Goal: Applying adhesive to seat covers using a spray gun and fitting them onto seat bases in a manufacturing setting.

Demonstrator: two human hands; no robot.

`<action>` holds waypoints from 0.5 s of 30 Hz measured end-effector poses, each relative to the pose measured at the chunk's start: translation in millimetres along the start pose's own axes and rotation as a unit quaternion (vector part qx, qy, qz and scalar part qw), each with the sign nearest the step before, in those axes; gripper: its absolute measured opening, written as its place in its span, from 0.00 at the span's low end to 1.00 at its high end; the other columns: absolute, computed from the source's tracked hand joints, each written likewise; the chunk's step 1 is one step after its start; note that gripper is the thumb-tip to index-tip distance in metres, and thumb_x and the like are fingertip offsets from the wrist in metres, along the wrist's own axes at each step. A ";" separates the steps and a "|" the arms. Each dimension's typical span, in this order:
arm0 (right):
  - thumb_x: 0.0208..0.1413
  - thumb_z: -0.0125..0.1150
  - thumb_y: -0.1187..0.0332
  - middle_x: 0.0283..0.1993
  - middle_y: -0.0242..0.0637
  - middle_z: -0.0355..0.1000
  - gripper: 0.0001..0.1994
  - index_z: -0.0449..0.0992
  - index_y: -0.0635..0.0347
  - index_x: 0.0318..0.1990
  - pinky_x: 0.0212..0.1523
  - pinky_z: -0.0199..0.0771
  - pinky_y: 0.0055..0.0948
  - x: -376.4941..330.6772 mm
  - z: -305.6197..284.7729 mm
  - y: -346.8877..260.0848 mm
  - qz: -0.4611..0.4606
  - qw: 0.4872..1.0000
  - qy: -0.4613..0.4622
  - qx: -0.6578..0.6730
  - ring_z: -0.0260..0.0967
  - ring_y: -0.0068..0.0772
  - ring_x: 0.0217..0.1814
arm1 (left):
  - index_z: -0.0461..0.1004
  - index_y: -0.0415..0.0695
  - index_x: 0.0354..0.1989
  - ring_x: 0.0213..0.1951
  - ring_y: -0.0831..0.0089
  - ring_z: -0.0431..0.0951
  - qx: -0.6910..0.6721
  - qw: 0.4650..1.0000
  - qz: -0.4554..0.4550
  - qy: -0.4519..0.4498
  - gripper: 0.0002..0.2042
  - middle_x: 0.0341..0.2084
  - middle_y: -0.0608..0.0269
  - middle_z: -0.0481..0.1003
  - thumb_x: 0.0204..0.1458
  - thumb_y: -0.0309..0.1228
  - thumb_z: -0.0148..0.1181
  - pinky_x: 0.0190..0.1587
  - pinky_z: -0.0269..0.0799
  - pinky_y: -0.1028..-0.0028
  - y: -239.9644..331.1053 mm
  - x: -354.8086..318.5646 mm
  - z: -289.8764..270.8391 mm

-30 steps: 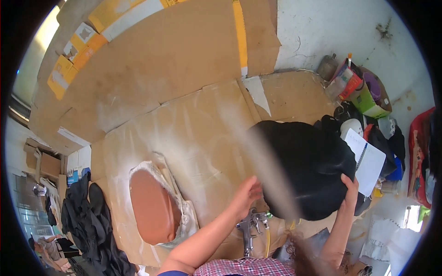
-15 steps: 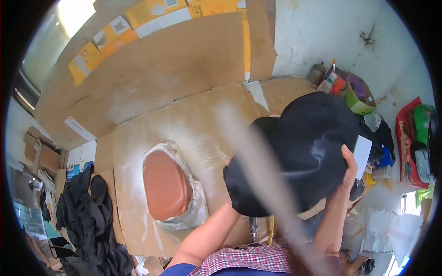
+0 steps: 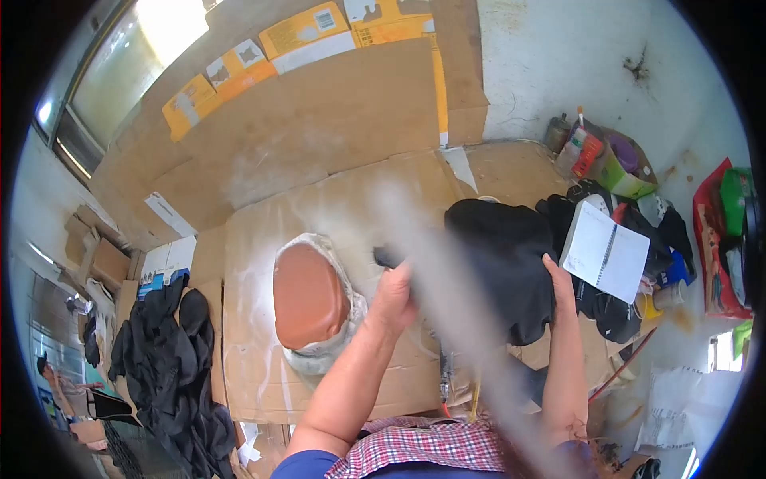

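Observation:
I hold a black, smooth cover (image 3: 511, 263), rounded and soft-looking, over the right part of the cardboard-covered table. My left hand (image 3: 395, 294) is closed at the cover's left side, with a dark tip of material showing beyond the knuckles. At the right edge, my right hand (image 3: 561, 286) grips the cover with the thumb up; its other fingers are hidden. Left of my left hand lies a brown padded form (image 3: 309, 297), smooth and oval, with a whitish crinkled wrapping (image 3: 358, 313) around its far and right sides. A blurred grey strip crosses the view, hiding part of the cover.
An open spiral notebook (image 3: 592, 239) lies on dark cloths at the right. Behind it stand a green box (image 3: 630, 185) and a metal container (image 3: 557, 134). Black fabric (image 3: 163, 359) hangs at the left. A metal tool (image 3: 445, 375) with a hose is at the near table edge.
The black cover has come down and turned, showing less of its surface. My left hand now shows at its left side. The notebook, mostly hidden before, is now in sight.

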State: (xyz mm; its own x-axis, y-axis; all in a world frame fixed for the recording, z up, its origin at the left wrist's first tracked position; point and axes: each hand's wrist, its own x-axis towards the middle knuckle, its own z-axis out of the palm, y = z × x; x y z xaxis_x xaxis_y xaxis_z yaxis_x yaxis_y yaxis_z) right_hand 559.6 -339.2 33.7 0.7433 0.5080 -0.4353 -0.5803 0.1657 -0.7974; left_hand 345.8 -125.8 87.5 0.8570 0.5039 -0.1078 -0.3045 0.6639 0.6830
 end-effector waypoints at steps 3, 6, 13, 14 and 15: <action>0.52 0.56 0.51 0.46 0.48 0.72 0.30 0.67 0.73 0.51 0.47 0.67 0.32 51.5 -88.4 8.8 -0.355 0.818 0.153 -0.426 0.69 0.47 0.45 | 0.72 0.43 0.44 0.45 0.71 0.74 0.012 0.999 0.040 0.018 0.11 0.42 0.63 0.75 0.55 0.32 0.54 0.51 0.66 0.68 3.4 11.4 36.8; 0.52 0.52 0.47 0.33 0.59 0.72 0.29 0.73 0.74 0.34 0.44 0.67 0.40 56.0 -95.9 -6.6 -0.272 0.817 0.197 -0.468 0.71 0.54 0.39 | 0.73 0.41 0.40 0.42 0.70 0.75 0.064 0.990 0.113 0.054 0.08 0.38 0.63 0.76 0.54 0.30 0.54 0.48 0.68 0.71 19.4 20.8 36.6; 0.55 0.51 0.52 0.41 0.57 0.70 0.23 0.71 0.67 0.44 0.48 0.66 0.44 53.6 -182.2 -21.7 -0.411 0.543 0.490 -0.545 0.68 0.54 0.46 | 0.71 0.41 0.44 0.46 0.65 0.75 -0.061 0.988 0.118 0.076 0.15 0.42 0.58 0.75 0.58 0.39 0.49 0.53 0.68 0.66 66.1 37.8 36.8; 0.56 0.52 0.55 0.40 0.54 0.71 0.20 0.72 0.65 0.44 0.48 0.67 0.42 9.6 -120.3 -31.5 -0.425 0.522 0.491 -0.553 0.68 0.51 0.46 | 0.71 0.41 0.45 0.46 0.64 0.74 -0.055 0.983 0.142 0.098 0.16 0.43 0.58 0.75 0.58 0.40 0.48 0.53 0.67 0.65 78.5 28.6 44.7; 0.55 0.53 0.58 0.38 0.50 0.71 0.18 0.73 0.64 0.43 0.47 0.68 0.39 -21.4 -80.3 -34.6 -0.422 0.654 0.339 -0.529 0.69 0.49 0.44 | 0.71 0.42 0.45 0.47 0.63 0.74 -0.057 0.979 0.157 0.113 0.16 0.44 0.58 0.75 0.58 0.41 0.48 0.54 0.66 0.63 85.4 20.5 54.5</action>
State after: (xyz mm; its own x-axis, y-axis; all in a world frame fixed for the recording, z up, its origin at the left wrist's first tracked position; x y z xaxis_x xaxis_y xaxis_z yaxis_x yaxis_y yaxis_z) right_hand 590.5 -423.7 37.0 0.8355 0.0625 0.5459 0.4198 -0.7135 -0.5609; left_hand 360.1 -88.9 183.0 0.6034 0.7942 -0.0721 -0.5935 0.5077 0.6245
